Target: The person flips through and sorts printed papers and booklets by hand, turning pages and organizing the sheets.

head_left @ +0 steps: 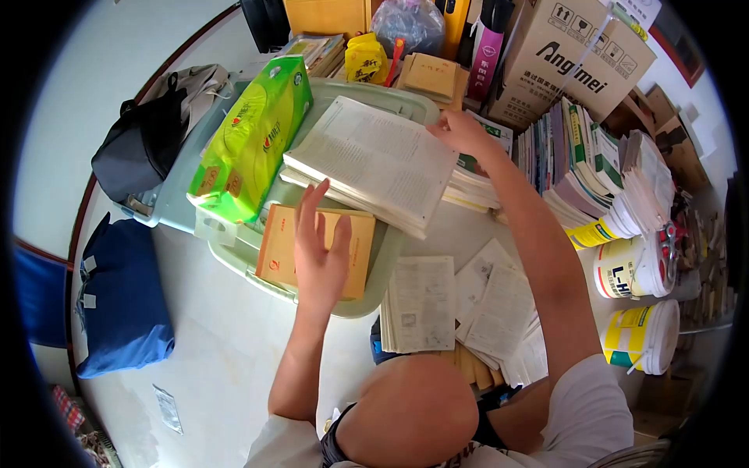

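Printed pages (374, 152) lie stacked, the right hand (462, 134) at one corner, its grip hard to tell; the left hand (318, 253) spreads wide over brown envelopes (356, 243).

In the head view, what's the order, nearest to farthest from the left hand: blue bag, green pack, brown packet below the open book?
1. Brown packet, right behind the left hand.
2. Green pack, up and left.
3. Blue bag, far left.
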The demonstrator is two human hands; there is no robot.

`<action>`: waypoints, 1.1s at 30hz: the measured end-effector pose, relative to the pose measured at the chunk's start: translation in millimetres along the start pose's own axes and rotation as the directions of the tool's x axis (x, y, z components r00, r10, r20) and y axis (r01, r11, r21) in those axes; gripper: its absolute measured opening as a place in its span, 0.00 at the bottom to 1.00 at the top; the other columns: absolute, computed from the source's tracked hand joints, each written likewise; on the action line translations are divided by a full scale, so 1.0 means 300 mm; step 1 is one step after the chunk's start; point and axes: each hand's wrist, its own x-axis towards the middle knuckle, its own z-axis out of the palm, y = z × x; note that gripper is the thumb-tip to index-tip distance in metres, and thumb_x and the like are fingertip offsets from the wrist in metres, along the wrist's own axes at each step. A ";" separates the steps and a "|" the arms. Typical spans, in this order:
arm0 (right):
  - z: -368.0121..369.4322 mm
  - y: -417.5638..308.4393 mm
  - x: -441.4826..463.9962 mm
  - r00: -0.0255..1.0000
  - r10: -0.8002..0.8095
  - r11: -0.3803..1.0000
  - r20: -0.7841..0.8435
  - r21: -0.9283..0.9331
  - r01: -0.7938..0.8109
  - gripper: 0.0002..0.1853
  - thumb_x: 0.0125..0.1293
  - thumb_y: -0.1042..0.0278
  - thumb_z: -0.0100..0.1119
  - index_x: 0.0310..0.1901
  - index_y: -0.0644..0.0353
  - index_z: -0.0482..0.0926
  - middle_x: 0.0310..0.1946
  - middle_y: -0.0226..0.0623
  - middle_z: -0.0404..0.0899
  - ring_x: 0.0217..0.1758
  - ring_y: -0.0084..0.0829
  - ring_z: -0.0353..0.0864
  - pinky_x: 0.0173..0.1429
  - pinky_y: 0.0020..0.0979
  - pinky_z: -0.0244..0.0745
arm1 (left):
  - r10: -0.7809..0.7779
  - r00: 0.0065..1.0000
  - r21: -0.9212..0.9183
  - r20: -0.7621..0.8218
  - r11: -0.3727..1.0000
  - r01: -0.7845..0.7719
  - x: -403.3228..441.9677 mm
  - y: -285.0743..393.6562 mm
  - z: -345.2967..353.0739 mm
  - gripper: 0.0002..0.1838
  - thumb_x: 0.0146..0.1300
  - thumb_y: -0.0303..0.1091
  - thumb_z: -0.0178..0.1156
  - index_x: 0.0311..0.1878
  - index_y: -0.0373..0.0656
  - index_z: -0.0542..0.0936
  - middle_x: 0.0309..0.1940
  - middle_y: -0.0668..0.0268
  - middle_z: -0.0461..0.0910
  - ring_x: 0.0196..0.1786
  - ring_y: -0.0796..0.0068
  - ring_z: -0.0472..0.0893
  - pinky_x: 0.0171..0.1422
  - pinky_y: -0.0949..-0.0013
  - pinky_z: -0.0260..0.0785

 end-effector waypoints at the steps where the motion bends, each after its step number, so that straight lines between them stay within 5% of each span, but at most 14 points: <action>1: 0.016 0.019 -0.010 0.986 0.156 0.984 0.051 0.085 -0.160 0.31 0.68 0.43 0.75 0.62 0.59 0.85 0.52 0.49 0.90 0.52 0.46 0.90 0.57 0.41 0.84 | -0.006 1.000 -0.001 0.002 1.000 0.006 0.019 0.005 0.004 0.29 0.77 0.27 0.60 0.79 0.42 0.72 0.82 0.51 0.67 0.85 0.53 0.65 0.85 0.50 0.61; 3: 0.019 0.029 -0.039 0.945 0.307 0.934 0.110 0.157 -0.321 0.32 0.66 0.42 0.76 0.63 0.58 0.85 0.53 0.46 0.90 0.51 0.44 0.91 0.58 0.41 0.84 | 0.148 0.974 0.324 0.172 0.925 -0.198 0.058 0.027 0.016 0.22 0.76 0.27 0.61 0.71 0.45 0.81 0.78 0.50 0.73 0.81 0.52 0.71 0.80 0.52 0.68; 7: -0.037 0.009 -0.095 0.858 0.209 0.733 0.469 0.506 -0.455 0.39 0.64 0.42 0.79 0.71 0.57 0.79 0.59 0.38 0.86 0.58 0.36 0.86 0.58 0.40 0.84 | 0.174 0.943 0.178 0.282 0.957 -0.230 0.021 0.017 0.076 0.18 0.75 0.22 0.61 0.65 0.42 0.84 0.70 0.51 0.79 0.74 0.56 0.79 0.74 0.60 0.75; 9: -0.047 0.018 -0.111 0.865 0.139 0.722 0.482 0.549 -0.421 0.43 0.65 0.45 0.78 0.76 0.57 0.74 0.62 0.36 0.84 0.63 0.33 0.83 0.58 0.40 0.84 | 0.120 0.944 -0.087 0.308 0.991 -0.098 -0.059 0.027 0.085 0.19 0.75 0.20 0.61 0.67 0.38 0.81 0.68 0.55 0.80 0.72 0.61 0.80 0.72 0.62 0.76; 11: -0.053 0.001 -0.148 0.895 0.096 0.652 0.435 0.652 -0.387 0.43 0.65 0.47 0.79 0.77 0.55 0.73 0.62 0.34 0.84 0.64 0.31 0.81 0.55 0.35 0.84 | -0.038 0.715 -0.285 0.698 0.902 0.325 -0.145 0.039 0.065 0.21 0.78 0.23 0.60 0.72 0.36 0.77 0.68 0.57 0.80 0.72 0.65 0.80 0.73 0.62 0.76; 12: -0.051 0.005 -0.171 0.894 0.106 0.646 0.436 0.653 -0.395 0.43 0.65 0.47 0.79 0.77 0.55 0.73 0.62 0.34 0.84 0.64 0.31 0.81 0.55 0.35 0.84 | -0.040 0.707 -0.281 0.706 0.900 0.333 -0.187 0.030 0.073 0.21 0.78 0.23 0.60 0.72 0.36 0.77 0.68 0.57 0.80 0.72 0.65 0.80 0.73 0.62 0.76; 14: -0.064 0.019 -0.210 0.892 0.121 0.652 0.436 0.643 -0.402 0.40 0.66 0.50 0.79 0.76 0.53 0.73 0.61 0.32 0.84 0.62 0.29 0.82 0.52 0.34 0.84 | -0.216 0.364 -0.023 0.906 0.833 0.553 -0.264 -0.019 0.127 0.24 0.83 0.32 0.56 0.78 0.36 0.71 0.70 0.55 0.78 0.72 0.64 0.79 0.74 0.61 0.76; 17: -0.126 0.078 -0.340 0.891 0.128 0.552 0.436 0.715 -0.429 0.38 0.66 0.52 0.78 0.74 0.55 0.74 0.61 0.36 0.84 0.58 0.29 0.84 0.50 0.33 0.84 | -0.448 0.332 -0.020 0.830 0.572 0.820 -0.365 -0.257 0.248 0.29 0.87 0.44 0.49 0.82 0.38 0.66 0.73 0.54 0.76 0.74 0.62 0.77 0.77 0.57 0.73; 19: -0.167 0.148 -0.487 0.889 0.168 0.499 0.425 0.742 -0.449 0.38 0.67 0.53 0.78 0.74 0.55 0.74 0.60 0.36 0.83 0.58 0.28 0.84 0.51 0.34 0.85 | -0.489 0.338 -0.088 0.804 0.464 0.881 -0.364 -0.331 0.322 0.35 0.86 0.54 0.47 0.84 0.39 0.62 0.76 0.53 0.74 0.76 0.60 0.76 0.81 0.54 0.69; 21: -0.193 0.212 -0.699 0.876 0.221 0.419 0.428 0.770 -0.482 0.37 0.67 0.53 0.77 0.74 0.55 0.74 0.60 0.36 0.83 0.58 0.27 0.84 0.51 0.34 0.85 | -0.376 0.549 -0.470 0.746 0.287 0.835 -0.353 -0.316 0.369 0.38 0.86 0.59 0.46 0.84 0.39 0.61 0.77 0.54 0.73 0.77 0.60 0.75 0.83 0.52 0.66; 25: -0.187 0.311 -1.135 0.883 0.321 0.413 0.341 0.789 -0.455 0.41 0.68 0.55 0.78 0.77 0.61 0.70 0.64 0.39 0.81 0.65 0.32 0.82 0.67 0.36 0.80 | -0.462 0.632 -0.557 0.622 0.307 0.772 -0.307 -0.183 0.540 0.35 0.84 0.50 0.56 0.82 0.38 0.63 0.75 0.53 0.75 0.74 0.60 0.77 0.79 0.55 0.69; 27: -0.152 0.320 -1.344 0.879 0.397 0.493 0.265 0.746 -0.448 0.47 0.69 0.56 0.78 0.81 0.68 0.62 0.71 0.44 0.78 0.72 0.36 0.78 0.78 0.35 0.71 | -0.451 0.744 -0.345 0.493 0.684 0.643 -0.285 -0.180 0.648 0.37 0.75 0.39 0.70 0.79 0.37 0.64 0.69 0.55 0.77 0.72 0.63 0.76 0.77 0.61 0.69; 29: 0.026 0.435 -1.548 0.881 0.465 0.685 0.089 0.594 -0.422 0.48 0.70 0.55 0.78 0.82 0.68 0.61 0.71 0.46 0.77 0.73 0.35 0.77 0.78 0.35 0.70 | -0.444 0.742 -0.291 0.502 0.721 0.629 -0.329 -0.197 0.745 0.35 0.75 0.36 0.70 0.78 0.37 0.65 0.68 0.56 0.77 0.69 0.64 0.77 0.75 0.62 0.70; 33: 0.162 0.442 -1.762 0.807 0.585 0.524 0.082 0.721 -0.453 0.34 0.75 0.61 0.73 0.76 0.63 0.68 0.65 0.45 0.80 0.69 0.33 0.77 0.75 0.36 0.70 | -0.367 0.829 -0.239 0.423 0.837 0.492 -0.440 -0.278 0.878 0.29 0.75 0.32 0.70 0.72 0.35 0.70 0.63 0.58 0.80 0.62 0.68 0.81 0.69 0.65 0.74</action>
